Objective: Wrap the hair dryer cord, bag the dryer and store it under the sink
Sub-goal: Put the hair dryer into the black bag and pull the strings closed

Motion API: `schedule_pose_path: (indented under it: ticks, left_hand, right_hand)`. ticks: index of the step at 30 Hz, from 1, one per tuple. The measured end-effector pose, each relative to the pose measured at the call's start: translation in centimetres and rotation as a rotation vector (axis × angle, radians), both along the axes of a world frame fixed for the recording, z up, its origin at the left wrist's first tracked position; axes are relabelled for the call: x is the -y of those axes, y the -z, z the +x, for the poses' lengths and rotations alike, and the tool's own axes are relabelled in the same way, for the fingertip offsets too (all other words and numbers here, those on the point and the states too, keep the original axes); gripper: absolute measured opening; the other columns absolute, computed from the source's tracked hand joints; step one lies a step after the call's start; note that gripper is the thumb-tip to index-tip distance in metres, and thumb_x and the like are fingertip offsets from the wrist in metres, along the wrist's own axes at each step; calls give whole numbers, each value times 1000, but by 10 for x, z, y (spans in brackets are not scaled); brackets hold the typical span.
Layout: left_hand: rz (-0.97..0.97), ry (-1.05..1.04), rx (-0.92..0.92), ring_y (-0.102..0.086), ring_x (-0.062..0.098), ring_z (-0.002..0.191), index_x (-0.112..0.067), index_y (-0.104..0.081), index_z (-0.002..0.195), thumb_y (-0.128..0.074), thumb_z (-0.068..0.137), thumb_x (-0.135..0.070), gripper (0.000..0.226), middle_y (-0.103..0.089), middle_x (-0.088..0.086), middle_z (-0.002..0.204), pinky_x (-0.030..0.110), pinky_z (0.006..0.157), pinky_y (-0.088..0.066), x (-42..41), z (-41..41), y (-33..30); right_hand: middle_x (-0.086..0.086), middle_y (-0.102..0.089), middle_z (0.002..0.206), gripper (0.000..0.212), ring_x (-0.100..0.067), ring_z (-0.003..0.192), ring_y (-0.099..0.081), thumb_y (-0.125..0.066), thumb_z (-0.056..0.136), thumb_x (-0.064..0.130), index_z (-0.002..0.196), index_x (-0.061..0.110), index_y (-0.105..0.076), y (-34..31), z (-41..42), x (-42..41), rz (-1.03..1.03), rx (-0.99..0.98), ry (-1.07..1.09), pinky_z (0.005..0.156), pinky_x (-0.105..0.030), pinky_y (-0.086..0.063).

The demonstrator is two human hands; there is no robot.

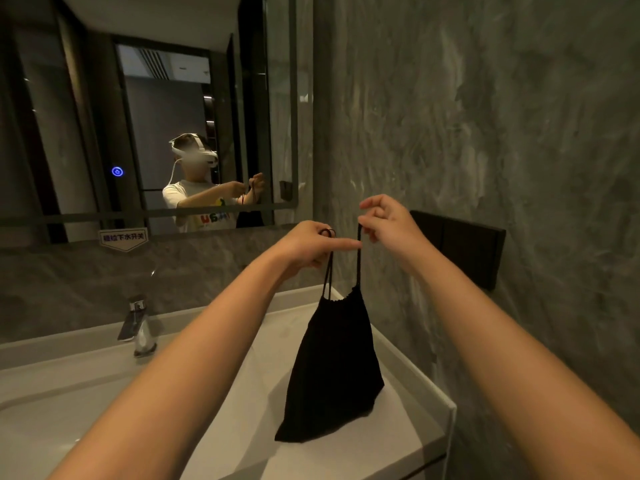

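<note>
A black drawstring bag (334,372) hangs over the right end of the white counter (408,441), its bottom resting on the surface and its mouth cinched. My left hand (306,245) pinches one drawstring loop (329,271) at the top. My right hand (389,220) pinches the other drawstring (359,258), a little higher and to the right. Both cords run taut down to the gathered mouth. The hair dryer and its cord are not visible; the bag bulges as if filled.
A chrome faucet (138,327) stands at the left over the basin (41,420). A mirror (145,116) with a lit blue touch button fills the back wall. A black wall-mounted box (460,247) sits on the marble wall at right.
</note>
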State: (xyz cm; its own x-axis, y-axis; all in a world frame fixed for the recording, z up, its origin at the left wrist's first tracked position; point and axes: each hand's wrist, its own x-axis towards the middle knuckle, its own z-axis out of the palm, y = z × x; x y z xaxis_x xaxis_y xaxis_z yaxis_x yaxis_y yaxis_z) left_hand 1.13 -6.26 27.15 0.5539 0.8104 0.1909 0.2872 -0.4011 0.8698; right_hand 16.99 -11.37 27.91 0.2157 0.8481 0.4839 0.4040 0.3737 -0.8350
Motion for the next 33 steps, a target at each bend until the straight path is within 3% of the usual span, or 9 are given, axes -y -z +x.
schedule_pose_path:
  ticks: [6,11,14,17,20,25,28,33]
  left_hand:
    - [125,-74,-83,-35,14,51,-19,-41,62,-73,78,-34,39,-37,0,58,30,55,-33,4,27,-4]
    - [-43,-40,185,-32,5,35,-17,-48,70,-53,94,-16,25,-35,-1,55,17,38,-25,3,33,-1]
    - [-170,-11,317,-33,3,35,-18,-49,72,-54,96,-19,24,-38,-2,53,18,40,-24,1,33,3]
    - [-291,63,383,-32,2,34,-16,-47,73,-53,96,-13,23,-38,-8,43,16,37,-23,1,36,10]
    - [-354,112,435,-27,2,33,-19,-39,65,-56,94,-13,34,-33,-9,41,14,34,-22,3,38,13]
    - [-350,115,515,-26,2,31,-23,-31,64,-51,97,-13,39,-30,-12,39,14,34,-16,0,28,7]
    - [-355,90,594,-28,2,31,-23,-31,65,-49,97,-13,38,-31,-11,39,15,34,-17,-4,22,6]
    - [-390,87,824,-30,1,32,-20,-36,68,-50,96,-7,34,-34,-11,42,12,32,-21,-9,17,1]
  right_hand:
    - [3,-53,69,16,-5,67,-54,-54,91,5,103,15,-52,-21,-19,-4,87,10,-47,64,-17,-41]
    - [2,-57,72,16,-2,68,-57,-55,92,8,108,11,-52,-20,-23,3,159,24,-77,64,-13,-45]
    - [-3,-63,98,22,-4,89,-62,-55,93,14,115,10,-51,4,-16,5,159,-81,-102,76,-14,-49]
    - [-1,-56,120,35,-9,111,-53,-50,96,20,128,8,-48,37,-14,8,86,-162,-88,94,-18,-44]
    - [-1,-61,105,32,-5,95,-59,-39,100,19,125,4,-52,75,-23,13,-20,-214,-234,83,-7,-45]
    - [-5,-52,67,17,-19,66,-54,-42,99,12,93,2,-54,103,-30,5,-23,-109,-191,67,-20,-45]
    - [-2,-52,64,16,-24,71,-54,-46,97,12,85,7,-54,109,-29,0,-15,-63,-172,73,-30,-44]
    - [-1,-59,71,15,-14,73,-58,-51,95,18,85,9,-57,120,-33,-4,27,-4,-125,72,-18,-45]
